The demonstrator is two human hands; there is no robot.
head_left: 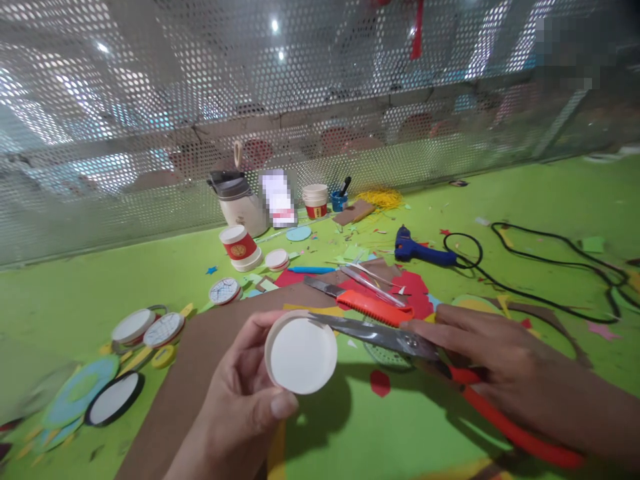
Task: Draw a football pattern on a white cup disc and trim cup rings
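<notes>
While the white lid (303, 355) is clasped by the left hand (250, 393): fingers are curled round its edge.
Scissors (390, 337): gripped by the right hand (500, 353); tip laid near the lid's twelve o'clock.
Trimming: apparently in hand; a steadied lid seems called for.
Knife (375, 307): placed at two o'clock, just beyond the scissors; could be bumped.
Glue gun (423, 250): set farther out, two o'clock.

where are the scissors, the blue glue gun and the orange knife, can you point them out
scissors (411, 342): head view, on the pivot screw
blue glue gun (424, 251): head view, on the blue body
orange knife (367, 305): head view, on the orange handle
</notes>
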